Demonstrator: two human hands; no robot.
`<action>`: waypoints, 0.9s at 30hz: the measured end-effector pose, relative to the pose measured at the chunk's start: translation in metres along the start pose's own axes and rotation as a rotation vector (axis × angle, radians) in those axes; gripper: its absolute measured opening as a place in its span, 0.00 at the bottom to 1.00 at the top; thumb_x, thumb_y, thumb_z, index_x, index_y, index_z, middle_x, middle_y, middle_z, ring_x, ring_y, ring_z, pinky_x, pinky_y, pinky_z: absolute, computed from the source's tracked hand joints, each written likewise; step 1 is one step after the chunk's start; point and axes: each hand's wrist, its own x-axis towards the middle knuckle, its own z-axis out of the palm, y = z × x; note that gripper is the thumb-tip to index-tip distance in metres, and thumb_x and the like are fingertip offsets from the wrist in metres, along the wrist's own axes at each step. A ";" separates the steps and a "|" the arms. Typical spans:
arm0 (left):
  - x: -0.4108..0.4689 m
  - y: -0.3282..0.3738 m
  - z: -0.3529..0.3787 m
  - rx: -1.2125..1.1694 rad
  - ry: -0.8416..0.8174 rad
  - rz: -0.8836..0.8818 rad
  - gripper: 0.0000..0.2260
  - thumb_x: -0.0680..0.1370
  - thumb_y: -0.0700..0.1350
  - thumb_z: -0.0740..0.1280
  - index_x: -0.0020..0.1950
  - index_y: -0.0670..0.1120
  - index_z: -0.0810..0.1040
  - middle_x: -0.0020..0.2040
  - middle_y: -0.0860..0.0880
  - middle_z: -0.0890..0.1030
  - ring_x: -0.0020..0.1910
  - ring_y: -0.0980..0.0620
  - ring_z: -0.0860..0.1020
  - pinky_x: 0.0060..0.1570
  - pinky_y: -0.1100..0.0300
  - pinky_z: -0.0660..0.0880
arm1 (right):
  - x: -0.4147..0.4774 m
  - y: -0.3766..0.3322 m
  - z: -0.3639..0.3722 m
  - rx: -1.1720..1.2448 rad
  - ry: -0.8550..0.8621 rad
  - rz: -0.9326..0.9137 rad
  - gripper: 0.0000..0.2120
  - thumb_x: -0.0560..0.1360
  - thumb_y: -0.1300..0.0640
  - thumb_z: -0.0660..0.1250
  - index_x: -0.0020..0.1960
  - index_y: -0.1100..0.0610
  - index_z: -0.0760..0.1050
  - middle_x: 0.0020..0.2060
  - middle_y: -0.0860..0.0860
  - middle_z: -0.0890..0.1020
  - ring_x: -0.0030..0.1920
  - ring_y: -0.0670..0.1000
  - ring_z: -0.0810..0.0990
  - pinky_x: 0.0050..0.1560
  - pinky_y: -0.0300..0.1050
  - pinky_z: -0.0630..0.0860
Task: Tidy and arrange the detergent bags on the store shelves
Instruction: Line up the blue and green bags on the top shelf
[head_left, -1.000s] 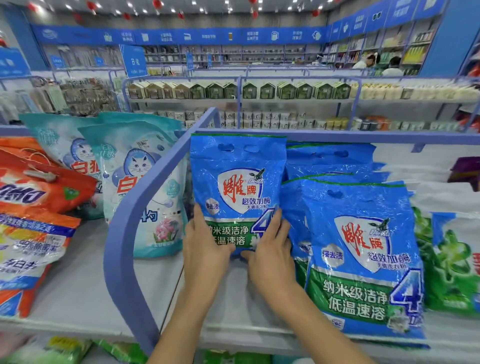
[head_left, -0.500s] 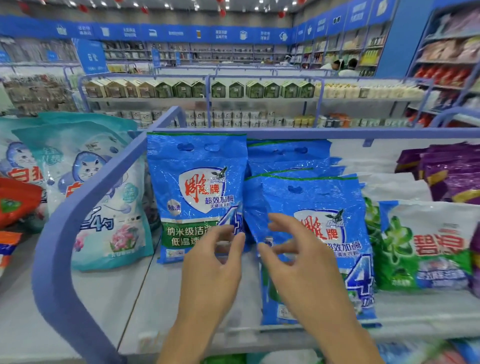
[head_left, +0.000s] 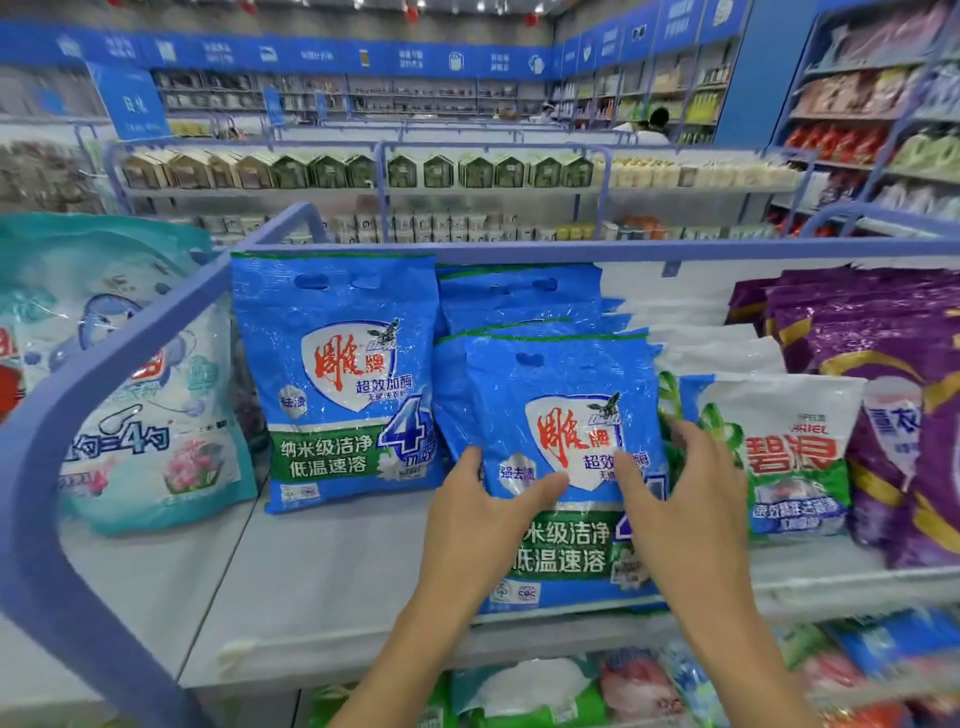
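At far left, past the blue divider rail (head_left: 104, 364), we see a teal bag (head_left: 150, 415), then an upright blue detergent bag (head_left: 337, 374) standing on the shelf (head_left: 322, 571). Our left hand (head_left: 483, 525) reaches forward and grips the left edge of the front blue detergent bag (head_left: 566, 452), thumb across its face. Our right hand (head_left: 685, 509) clasps its right edge, fingers spread, thumb on the print. Just beside it leans a green-and-white bag (head_left: 789, 441).
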 end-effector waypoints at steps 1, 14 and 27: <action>-0.002 -0.001 0.002 -0.042 0.019 0.015 0.16 0.70 0.55 0.79 0.54 0.53 0.81 0.48 0.62 0.86 0.47 0.62 0.84 0.52 0.55 0.81 | -0.002 0.002 -0.001 0.060 -0.049 0.046 0.30 0.79 0.43 0.68 0.76 0.54 0.66 0.70 0.49 0.73 0.70 0.52 0.70 0.69 0.53 0.68; -0.015 0.013 -0.055 -0.490 0.224 0.179 0.05 0.77 0.42 0.72 0.51 0.48 0.86 0.50 0.49 0.88 0.48 0.49 0.86 0.46 0.55 0.83 | -0.005 -0.017 0.008 1.024 -0.538 0.236 0.16 0.69 0.60 0.73 0.56 0.56 0.83 0.49 0.53 0.88 0.45 0.54 0.88 0.44 0.46 0.86; 0.045 -0.013 -0.158 -0.387 0.606 0.110 0.04 0.81 0.46 0.70 0.47 0.51 0.82 0.38 0.57 0.85 0.34 0.59 0.80 0.36 0.58 0.79 | 0.019 -0.126 0.123 1.085 -0.624 0.093 0.02 0.80 0.58 0.70 0.53 0.53 0.80 0.51 0.49 0.86 0.54 0.51 0.83 0.65 0.57 0.77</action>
